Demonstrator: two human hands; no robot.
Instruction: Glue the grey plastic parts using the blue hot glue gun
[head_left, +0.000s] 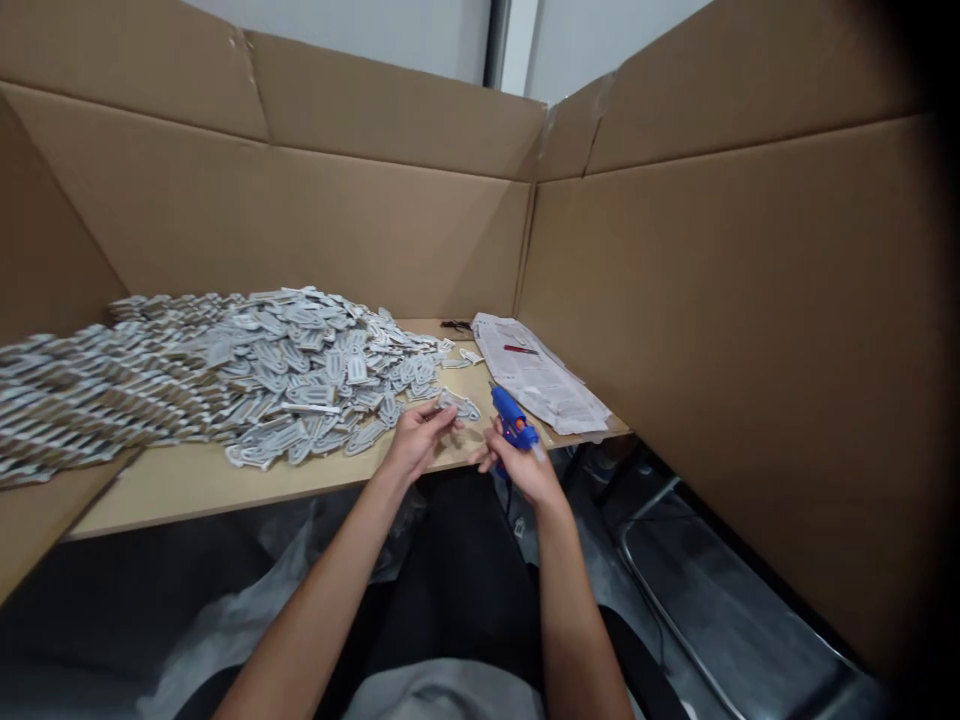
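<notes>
A blue glue gun (pixel 514 418) is in my right hand (pixel 523 468), its nozzle pointing up and away from me. The fingers of that hand curl around its handle. My left hand (pixel 421 440) is half curled over the table's front edge, with thumb and index finger close together at a small grey loop-shaped piece with a pale rim (pixel 460 404). The piece's near end is partly hidden by the fingertips. To the left of my left hand lies a large heap of similar grey pieces (pixel 300 360), loose and overlapping.
Stacked rows of such pieces (pixel 97 390) cover the table's left side. Printed paper sheets (pixel 536 375) lie at the right, with a red pen-like object (pixel 520 350) on top. Tall cardboard walls (pixel 375 210) enclose the table (pixel 187 490). A metal-framed chair (pixel 652 580) stands below right.
</notes>
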